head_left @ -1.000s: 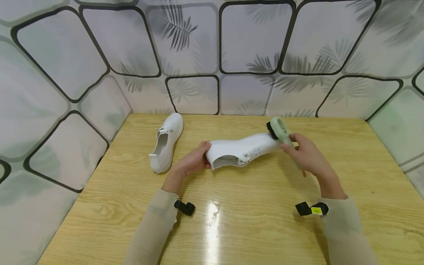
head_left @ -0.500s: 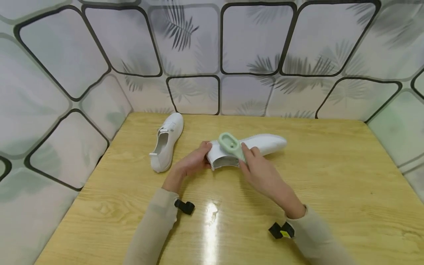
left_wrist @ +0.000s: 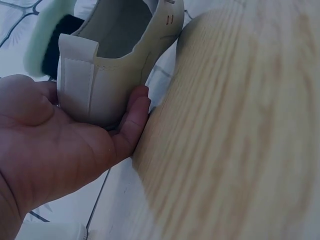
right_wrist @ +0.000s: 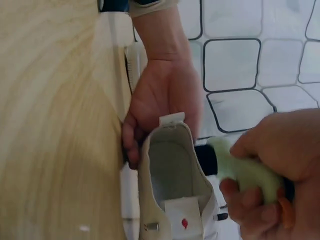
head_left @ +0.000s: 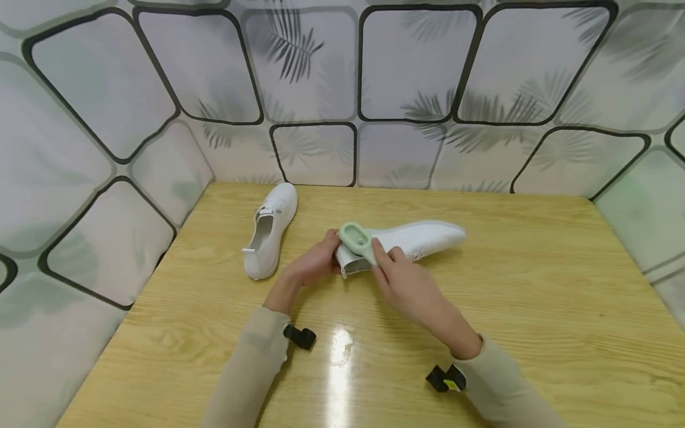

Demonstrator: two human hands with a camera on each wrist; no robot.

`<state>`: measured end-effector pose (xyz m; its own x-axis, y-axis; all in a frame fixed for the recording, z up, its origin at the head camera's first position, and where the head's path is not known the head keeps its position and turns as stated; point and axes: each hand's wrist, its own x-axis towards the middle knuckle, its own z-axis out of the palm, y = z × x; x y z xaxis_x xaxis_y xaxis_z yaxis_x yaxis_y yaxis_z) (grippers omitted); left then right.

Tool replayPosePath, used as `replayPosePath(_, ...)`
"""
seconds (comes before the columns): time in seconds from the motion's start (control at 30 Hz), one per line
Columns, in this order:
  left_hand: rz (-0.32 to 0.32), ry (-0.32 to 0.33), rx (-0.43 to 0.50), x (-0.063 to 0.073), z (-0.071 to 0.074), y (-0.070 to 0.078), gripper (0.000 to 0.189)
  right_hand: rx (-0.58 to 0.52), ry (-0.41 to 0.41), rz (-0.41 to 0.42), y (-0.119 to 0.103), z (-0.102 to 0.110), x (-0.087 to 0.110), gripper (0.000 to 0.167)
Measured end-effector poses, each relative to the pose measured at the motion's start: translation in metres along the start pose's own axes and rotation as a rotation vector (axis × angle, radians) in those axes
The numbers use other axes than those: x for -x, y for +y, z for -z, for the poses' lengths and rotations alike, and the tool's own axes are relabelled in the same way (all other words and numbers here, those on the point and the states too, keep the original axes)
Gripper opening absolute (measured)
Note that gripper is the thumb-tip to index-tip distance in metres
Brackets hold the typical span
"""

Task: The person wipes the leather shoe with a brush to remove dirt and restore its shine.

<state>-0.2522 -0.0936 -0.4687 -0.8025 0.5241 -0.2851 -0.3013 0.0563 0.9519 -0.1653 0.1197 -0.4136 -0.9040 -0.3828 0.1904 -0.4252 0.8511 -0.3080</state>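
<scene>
A white shoe (head_left: 423, 236) lies tipped on its side, its opening facing the person and its toe pointing right. My left hand (head_left: 316, 260) grips it by the heel; in the left wrist view the fingers (left_wrist: 132, 120) curl under the heel. My right hand (head_left: 409, 285) holds a light green brush (head_left: 355, 236) by its handle. In the right wrist view the brush's dark bristles (right_wrist: 206, 159) are right at the shoe's side, close to the heel. An orange loop (right_wrist: 286, 212) shows by the handle there.
A second white shoe (head_left: 270, 232) stands upright on the wooden table (head_left: 535, 297), left of the left hand, toe toward the back. A patterned wall (head_left: 396, 151) rises behind the table's far edge.
The right hand has swept the brush from the shoe's toe left to its heel, most of it in the first half second. The left hand keeps its grip on the heel.
</scene>
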Motion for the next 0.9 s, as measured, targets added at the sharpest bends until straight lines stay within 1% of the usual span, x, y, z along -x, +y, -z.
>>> replayPosePath(0.13, 0.005, -0.004, 0.003, 0.002, 0.000, 0.000, 0.043, -0.004, 0.010, -0.017, 0.001, 0.003, 0.000, 0.052)
replayPosePath(0.23, 0.003, -0.002, 0.009, 0.002, -0.001, 0.000, 0.044, 0.003, 0.029, -0.005, 0.002, 0.005, 0.000, 0.050)
replayPosePath(0.3, 0.003, -0.001, 0.014, 0.002, -0.002, 0.000, 0.044, -0.012, 0.022, 0.009, 0.003, 0.007, 0.001, 0.050)
replayPosePath(0.37, 0.003, -0.002, 0.023, 0.002, -0.003, 0.001, 0.044, -0.004, 0.032, -0.004, 0.003, 0.008, 0.001, 0.050)
replayPosePath(0.43, 0.003, -0.002, 0.023, 0.000, -0.003, 0.001, 0.043, -0.031, 0.020, -0.018, 0.005, 0.009, 0.000, 0.050)
replayPosePath(0.5, 0.010, -0.002, 0.011, 0.000, -0.003, 0.001, 0.043, -0.090, -0.019, -0.022, 0.006, 0.011, 0.000, 0.051)
replayPosePath(0.6, 0.009, 0.001, -0.012, -0.001, -0.002, 0.001, 0.043, -0.135, -0.012, -0.051, 0.010, 0.012, -0.002, 0.051)
replayPosePath(0.67, 0.008, -0.002, -0.022, -0.001, -0.002, 0.001, 0.043, -0.145, -0.023, -0.049, 0.012, 0.013, -0.001, 0.052)
replayPosePath(0.8, -0.001, 0.000, -0.021, -0.001, -0.002, 0.001, 0.045, -0.023, 0.024, -0.027, 0.014, 0.015, 0.004, 0.051)
replayPosePath(0.87, 0.006, 0.015, -0.020, 0.001, -0.002, -0.001, 0.045, 0.044, 0.042, -0.023, 0.014, 0.016, 0.008, 0.051)
replayPosePath(0.9, 0.014, 0.025, -0.016, 0.002, -0.003, -0.002, 0.044, 0.051, 0.039, -0.024, 0.014, 0.016, 0.010, 0.051)
